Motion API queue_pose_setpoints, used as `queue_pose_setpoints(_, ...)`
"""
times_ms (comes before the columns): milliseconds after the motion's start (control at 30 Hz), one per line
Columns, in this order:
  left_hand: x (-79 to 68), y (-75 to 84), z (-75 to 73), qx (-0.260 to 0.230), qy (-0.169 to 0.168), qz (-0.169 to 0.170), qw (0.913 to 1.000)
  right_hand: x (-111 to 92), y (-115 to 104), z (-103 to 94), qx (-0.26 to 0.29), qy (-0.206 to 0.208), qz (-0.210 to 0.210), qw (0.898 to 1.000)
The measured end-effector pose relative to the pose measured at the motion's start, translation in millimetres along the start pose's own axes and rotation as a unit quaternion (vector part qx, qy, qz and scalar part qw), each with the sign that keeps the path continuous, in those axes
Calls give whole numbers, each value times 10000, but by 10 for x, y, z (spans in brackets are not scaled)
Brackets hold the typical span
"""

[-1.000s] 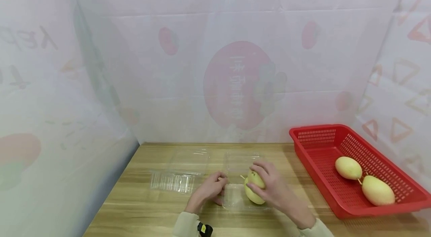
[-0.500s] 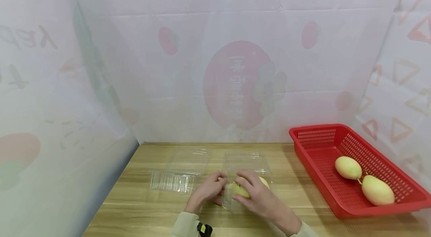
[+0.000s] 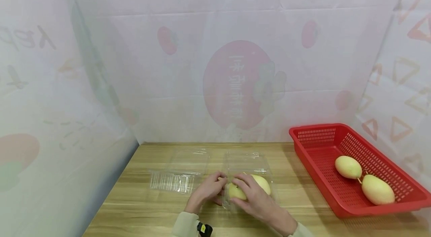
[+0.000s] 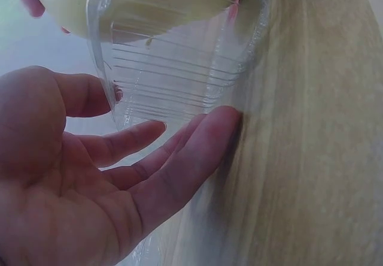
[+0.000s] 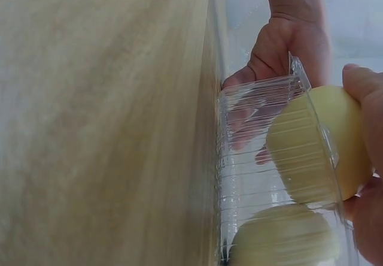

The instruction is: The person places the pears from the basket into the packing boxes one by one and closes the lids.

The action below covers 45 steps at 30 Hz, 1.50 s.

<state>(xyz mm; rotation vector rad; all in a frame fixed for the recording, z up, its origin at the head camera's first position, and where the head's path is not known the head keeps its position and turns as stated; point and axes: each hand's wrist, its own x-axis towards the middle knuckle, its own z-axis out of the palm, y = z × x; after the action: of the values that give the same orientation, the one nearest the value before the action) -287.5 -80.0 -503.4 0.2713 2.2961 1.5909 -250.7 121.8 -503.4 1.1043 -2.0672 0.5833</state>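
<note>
A clear plastic clamshell box (image 3: 248,161) lies unfolded mid-table. My right hand (image 3: 257,201) grips a yellow pear (image 3: 237,192) at the left of the box's near half, fingers over its top. In the right wrist view that pear (image 5: 344,128) rises above the rim, its lower part behind the ribbed wall. A second pear (image 3: 262,183) lies beside it in the box, to the right. My left hand (image 3: 208,189) is at the box's left wall. In the left wrist view, its fairly straight fingers (image 4: 197,152) reach along the wall, one fingertip right at the rim.
Another clear clamshell (image 3: 173,182) lies unfolded on the table's left. At right stands a red perforated basket (image 3: 316,166) holding two yellow pears, one farther back (image 3: 348,167), one nearer (image 3: 378,190). Printed white curtains (image 3: 188,117) surround the wooden table (image 3: 134,199).
My right hand has moved left and slightly down with its pear, from over the second pear to the box's left side, beside the second pear. The left hand has stayed in place.
</note>
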Motion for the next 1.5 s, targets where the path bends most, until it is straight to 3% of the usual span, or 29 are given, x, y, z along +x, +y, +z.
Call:
queue_pose_setpoints(167, -4, 8, -2, 9, -31, -28, 10000, -28, -13, -4, -32, -180, 580, 9982)
queue_pose_setpoints(433, -9, 8, 8, 41, -39, -9, 10000, -29, -13, -7, 184, -224, 896, 9956)
queue_pose_setpoints(733, -23, 22, 6, -8, -43, -90, 9999, -32, 67, -15, -161, -85, 523, 9985)
queue_pose_setpoints(867, -28, 31, 10, -35, -39, -109, 9999, -51, 147, -48, -545, -38, 599, 9967)
queue_pose_setpoints(1067, -31, 29, 7, 51, 39, -82, 9999, -78, 240, -95, -894, -7, 1182, 9890)
queue_pose_setpoints(1267, -39, 29, 12, 39, 26, -125, 9999, -142, 290, -96, -1202, -293, 1800, 9759)
queue_pose_setpoints(1500, -19, 46, 18, -13, 1, -180, 9998, -156, 360, -168, -715, -676, 2361, 9667)
